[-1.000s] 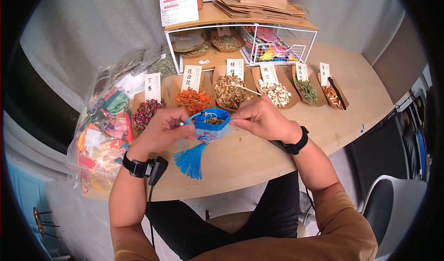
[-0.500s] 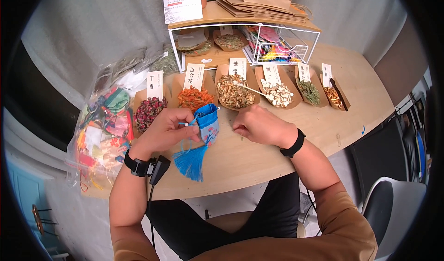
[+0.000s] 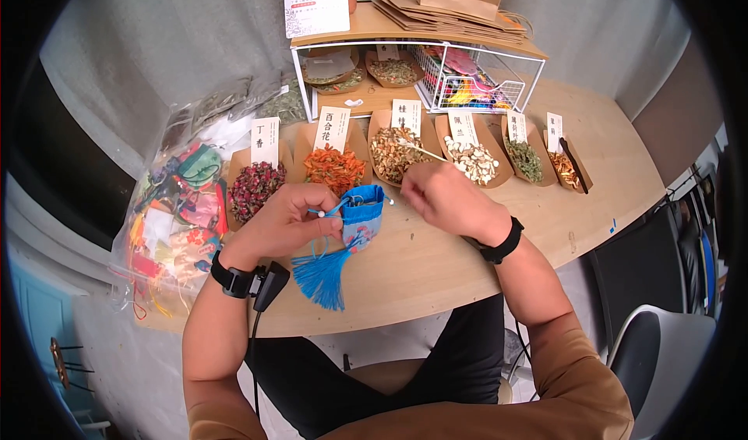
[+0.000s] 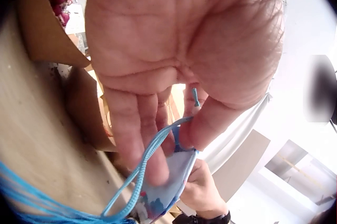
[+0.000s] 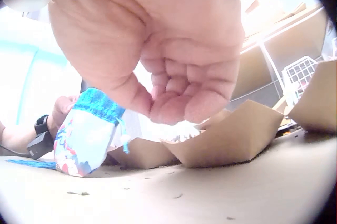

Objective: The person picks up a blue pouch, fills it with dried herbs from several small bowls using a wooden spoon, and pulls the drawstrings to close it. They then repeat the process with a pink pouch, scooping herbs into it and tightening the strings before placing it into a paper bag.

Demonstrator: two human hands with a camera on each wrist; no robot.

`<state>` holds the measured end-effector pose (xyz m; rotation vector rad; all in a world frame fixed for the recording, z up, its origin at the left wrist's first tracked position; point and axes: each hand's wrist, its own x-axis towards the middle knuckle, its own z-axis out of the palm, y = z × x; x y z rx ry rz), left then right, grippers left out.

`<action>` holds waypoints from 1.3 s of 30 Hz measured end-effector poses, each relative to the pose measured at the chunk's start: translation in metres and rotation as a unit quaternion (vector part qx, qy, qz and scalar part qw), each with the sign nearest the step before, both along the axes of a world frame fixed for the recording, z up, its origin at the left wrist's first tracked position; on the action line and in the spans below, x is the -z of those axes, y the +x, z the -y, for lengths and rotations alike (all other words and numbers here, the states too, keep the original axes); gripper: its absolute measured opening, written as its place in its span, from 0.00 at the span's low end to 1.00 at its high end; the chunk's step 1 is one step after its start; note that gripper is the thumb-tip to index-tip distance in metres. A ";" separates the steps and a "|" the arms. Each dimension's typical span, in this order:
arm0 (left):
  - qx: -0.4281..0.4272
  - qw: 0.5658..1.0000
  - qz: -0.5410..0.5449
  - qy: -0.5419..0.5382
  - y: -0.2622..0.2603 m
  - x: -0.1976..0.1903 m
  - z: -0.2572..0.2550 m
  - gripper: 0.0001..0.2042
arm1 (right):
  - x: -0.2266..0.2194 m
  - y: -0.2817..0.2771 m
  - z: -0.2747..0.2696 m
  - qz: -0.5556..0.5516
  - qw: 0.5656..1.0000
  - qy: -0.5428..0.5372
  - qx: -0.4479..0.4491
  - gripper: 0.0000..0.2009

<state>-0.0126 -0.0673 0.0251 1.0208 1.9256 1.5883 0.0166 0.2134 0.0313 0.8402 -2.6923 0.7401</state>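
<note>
Head view: left hand [image 3: 290, 220] pinches soft, probably light pouch [image 3: 363, 228] by its corded rim, near side of orange petals [image 3: 333, 169]; right hand [image 3: 452, 200] curled, nothing visible inside; rim seems best hold.

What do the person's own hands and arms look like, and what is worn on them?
The left hand and right hand are bare. The left wrist has a black strap with a dark box and black cable; the right, a black wristband. Both brown sleeves are short.
</note>
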 end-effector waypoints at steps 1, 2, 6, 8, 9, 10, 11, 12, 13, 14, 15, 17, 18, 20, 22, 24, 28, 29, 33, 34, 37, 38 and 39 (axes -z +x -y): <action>0.002 1.000 -0.003 -0.003 0.000 0.000 0.000 0.01 | -0.002 -0.002 -0.001 -0.009 0.999 -0.027 0.028 0.02; 0.005 1.000 -0.010 0.002 0.000 0.001 0.000 0.01 | -0.004 -0.002 -0.001 -0.018 0.997 -0.054 0.057 0.02; 0.012 1.000 -0.021 0.013 0.001 0.003 -0.002 0.03 | 0.003 -0.007 -0.004 -0.071 0.986 -0.104 0.106 0.04; 0.010 1.000 -0.018 0.016 0.001 0.002 -0.002 0.03 | 0.002 -0.007 -0.006 -0.049 0.983 -0.124 0.126 0.05; 0.009 1.000 -0.016 0.017 0.001 0.002 -0.002 0.03 | 0.002 -0.007 -0.006 -0.050 0.983 -0.121 0.131 0.06; 0.008 1.000 -0.014 0.018 0.002 0.002 -0.002 0.03 | 0.003 -0.008 -0.007 -0.052 0.982 -0.118 0.137 0.07; 0.008 1.000 -0.009 0.017 0.002 0.002 -0.002 0.03 | 0.004 -0.008 -0.008 -0.053 0.981 -0.115 0.144 0.08; 0.008 1.000 -0.004 0.017 0.002 0.001 -0.002 0.03 | 0.001 -0.004 -0.006 -0.007 0.984 -0.146 0.103 0.09; 0.008 1.000 0.001 0.016 0.002 0.001 -0.002 0.03 | -0.003 0.003 -0.001 0.039 0.981 -0.177 0.062 0.10; 0.010 1.000 0.002 0.020 0.002 0.001 -0.002 0.03 | -0.006 0.008 0.003 0.085 0.975 -0.207 0.020 0.11; 0.011 1.000 0.004 0.024 0.002 0.001 -0.003 0.03 | -0.006 0.010 0.004 0.088 0.977 -0.196 -0.010 0.12; 0.014 0.999 0.002 0.035 0.003 0.001 -0.003 0.03 | -0.005 0.014 0.007 0.096 0.977 -0.175 -0.070 0.13; 0.016 0.999 -0.002 0.042 0.004 0.000 -0.004 0.03 | -0.007 0.015 0.008 0.116 0.976 -0.165 -0.078 0.13; 0.018 0.998 -0.012 0.051 0.004 0.000 -0.005 0.03 | -0.006 0.014 0.006 0.144 0.978 -0.131 -0.080 0.11; 0.019 0.998 -0.024 0.056 0.003 0.001 -0.005 0.03 | -0.002 0.011 0.001 0.145 0.978 -0.124 -0.090 0.08; 0.008 0.998 -0.011 0.058 0.004 0.000 -0.004 0.03 | 0.002 0.009 -0.002 0.118 0.976 -0.145 -0.109 0.06; -0.014 0.998 -0.025 0.059 0.003 -0.002 -0.002 0.03 | -0.007 0.012 -0.004 0.102 0.973 -0.189 -0.081 0.03; -0.011 0.998 -0.028 0.057 0.003 -0.002 -0.002 0.02 | -0.009 0.012 -0.005 0.096 0.977 -0.173 -0.085 0.03; -0.011 0.999 0.037 0.006 0.005 -0.002 -0.002 0.04 | -0.008 0.014 -0.005 0.118 0.975 -0.175 -0.077 0.03; -0.015 0.997 0.073 -0.015 0.006 -0.004 -0.001 0.05 | -0.008 0.013 -0.006 0.119 0.975 -0.172 -0.078 0.04; -0.053 0.990 0.130 0.025 0.005 -0.008 0.000 0.09 | -0.005 0.012 -0.007 0.117 0.977 -0.155 -0.087 0.04; -0.062 0.991 0.120 0.021 0.005 -0.009 0.000 0.10 | -0.005 0.012 -0.007 0.112 0.979 -0.144 -0.093 0.04; -0.070 0.991 0.109 0.017 0.005 -0.010 0.001 0.11 | -0.005 0.012 -0.007 0.107 0.980 -0.133 -0.099 0.05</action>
